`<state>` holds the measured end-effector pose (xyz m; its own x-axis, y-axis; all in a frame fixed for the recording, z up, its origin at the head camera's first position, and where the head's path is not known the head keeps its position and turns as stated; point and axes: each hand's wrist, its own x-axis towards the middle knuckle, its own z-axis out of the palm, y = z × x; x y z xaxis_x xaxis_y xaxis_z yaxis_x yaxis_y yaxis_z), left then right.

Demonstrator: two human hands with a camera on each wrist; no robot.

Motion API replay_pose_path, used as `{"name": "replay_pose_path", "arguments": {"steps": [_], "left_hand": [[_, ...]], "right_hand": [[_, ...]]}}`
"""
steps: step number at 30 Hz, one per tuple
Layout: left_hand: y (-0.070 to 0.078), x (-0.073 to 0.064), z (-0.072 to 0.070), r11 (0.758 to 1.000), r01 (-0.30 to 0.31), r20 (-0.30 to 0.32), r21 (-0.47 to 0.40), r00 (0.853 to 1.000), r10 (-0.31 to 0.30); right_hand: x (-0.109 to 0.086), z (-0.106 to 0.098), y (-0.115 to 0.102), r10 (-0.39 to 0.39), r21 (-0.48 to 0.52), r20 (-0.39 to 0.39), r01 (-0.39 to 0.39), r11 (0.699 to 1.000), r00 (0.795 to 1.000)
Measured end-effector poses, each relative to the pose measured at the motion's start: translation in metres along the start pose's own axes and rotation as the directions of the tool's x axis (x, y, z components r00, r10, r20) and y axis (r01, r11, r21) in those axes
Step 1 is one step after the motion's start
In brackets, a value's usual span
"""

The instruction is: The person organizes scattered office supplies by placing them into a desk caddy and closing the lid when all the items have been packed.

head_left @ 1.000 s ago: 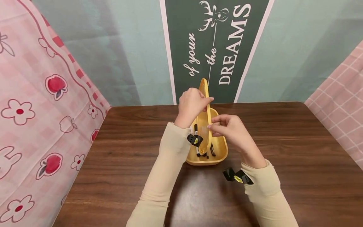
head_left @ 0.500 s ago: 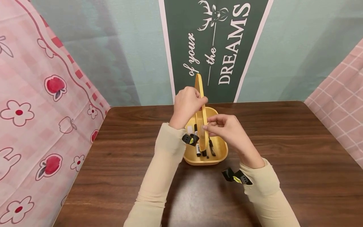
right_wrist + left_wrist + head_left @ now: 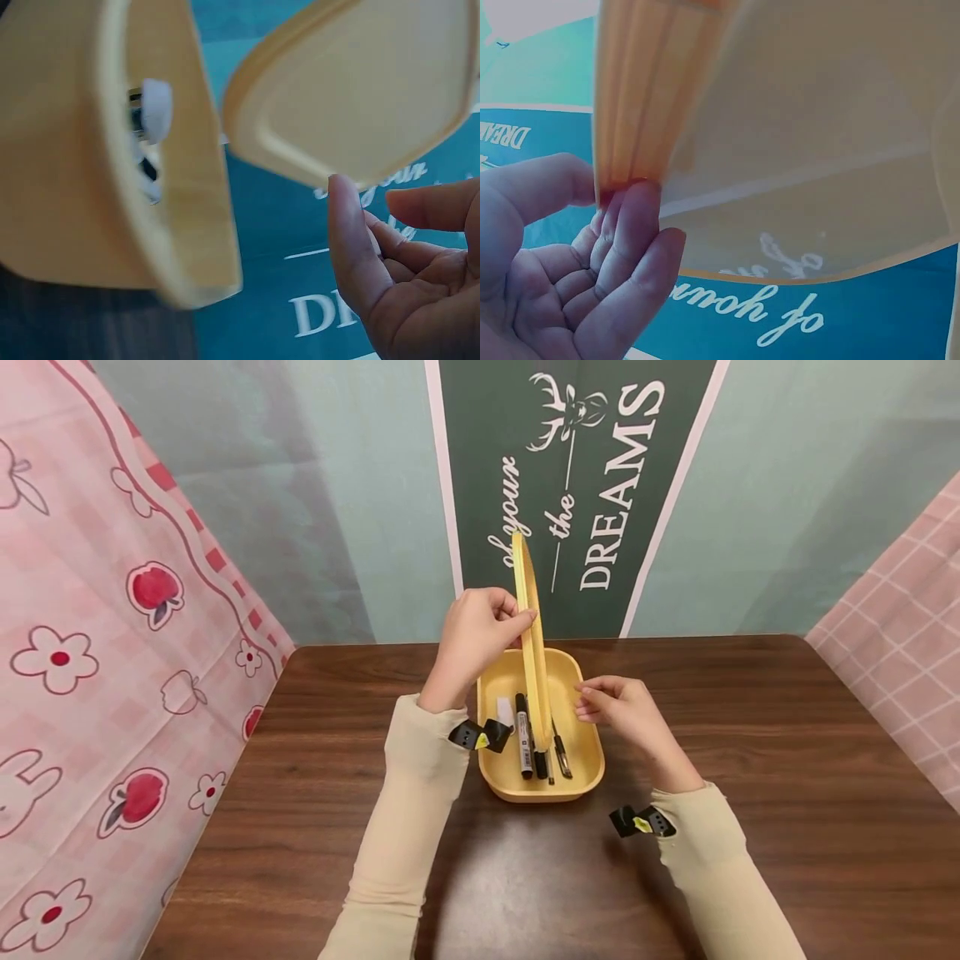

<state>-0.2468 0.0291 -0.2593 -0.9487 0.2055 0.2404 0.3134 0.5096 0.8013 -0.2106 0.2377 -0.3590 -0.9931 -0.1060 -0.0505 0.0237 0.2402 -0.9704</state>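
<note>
My left hand (image 3: 480, 635) pinches the edge of a yellow lid (image 3: 533, 668) between thumb and fingers. The lid stands on edge above a matching yellow box (image 3: 587, 752). Seen in the left wrist view, its translucent face (image 3: 802, 127) lets the wall lettering show through. Inside the box lie a black-and-white marker (image 3: 524, 739), a pen (image 3: 562, 757), a white item (image 3: 505, 713) and other dark pens, partly hidden behind the lid. My right hand (image 3: 622, 710) hovers by the box's right wall, fingers loosely bent and holding nothing.
The box rests on a dark wood-grain table (image 3: 750, 735), toward its back edge. A teal wall cloth with a lettered green panel (image 3: 555, 602) hangs behind. Pink patterned curtains (image 3: 150, 693) flank the left and right sides. Black straps with small cameras (image 3: 480, 737) sit at both wrists.
My left hand has moved the lid to the left and turned it more edge-on. My right hand has let go of the lid and drawn away to the right.
</note>
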Motion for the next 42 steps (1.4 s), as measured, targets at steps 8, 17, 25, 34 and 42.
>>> {"name": "replay_pose_path", "arguments": {"steps": [8, 17, 25, 34, 42], "left_hand": [[0.0, -0.002, -0.005, 0.966, 0.013, 0.044, -0.257, 0.999, -0.001], [-0.017, 0.0, -0.009, 0.831, 0.129, 0.14, -0.541, 0.988, -0.062], [-0.041, 0.003, -0.012, 0.783, 0.205, 0.156, -0.587, 0.978, -0.14], [-0.071, 0.003, -0.007, 0.769, 0.303, 0.173, -0.563, 0.953, -0.249], [-0.093, -0.001, -0.005, 0.804, 0.392, 0.205, -0.448, 0.92, -0.334]], "right_hand": [[0.013, 0.003, 0.025, 0.054, 0.094, 0.051, -0.059, 0.994, 0.997], [0.01, -0.006, 0.031, 0.022, 0.125, 0.054, -0.029, 0.992, 0.998], [0.002, -0.017, 0.022, 0.021, -0.003, 0.009, -0.021, 1.0, 1.0], [-0.01, -0.021, 0.01, 0.041, -0.24, -0.051, -0.052, 0.969, 0.998], [-0.019, -0.019, 0.001, 0.022, -0.427, -0.11, -0.068, 0.902, 0.994]]}}
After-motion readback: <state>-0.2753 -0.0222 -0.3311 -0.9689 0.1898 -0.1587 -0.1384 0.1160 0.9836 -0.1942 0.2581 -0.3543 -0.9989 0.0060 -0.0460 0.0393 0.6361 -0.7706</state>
